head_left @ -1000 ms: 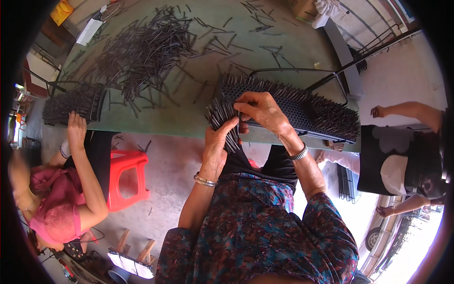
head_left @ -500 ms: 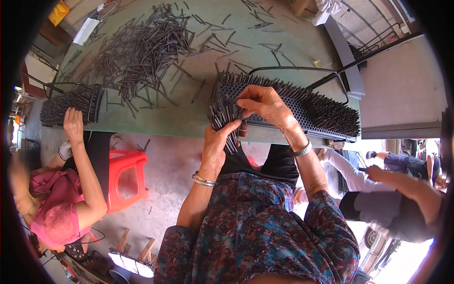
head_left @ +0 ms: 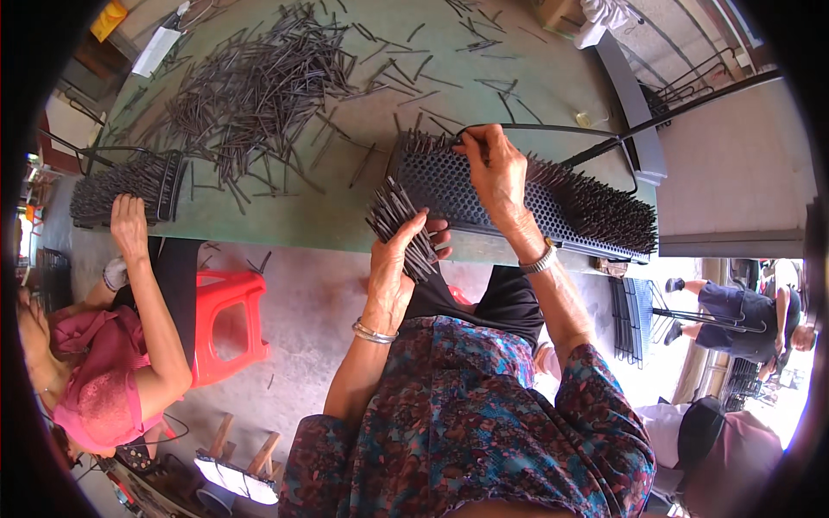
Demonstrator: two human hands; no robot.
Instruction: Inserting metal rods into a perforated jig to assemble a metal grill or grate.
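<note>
Left hand (head_left: 399, 259) clasps thin dark-grey sticks (head_left: 395, 214) — slackness risks spillage; right hand (head_left: 496, 173) pinches, perhaps one, over black perforated tray (head_left: 439, 183).

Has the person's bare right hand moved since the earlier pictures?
Yes: the bare right hand has moved forward and slightly right, toward the far edge of the black perforated rectangular tray.

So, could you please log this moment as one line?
left hand: holding bundle of dark sticks | right hand: over part-filled perforated rack, grip contents unclear | green table: loose stick pile
</note>
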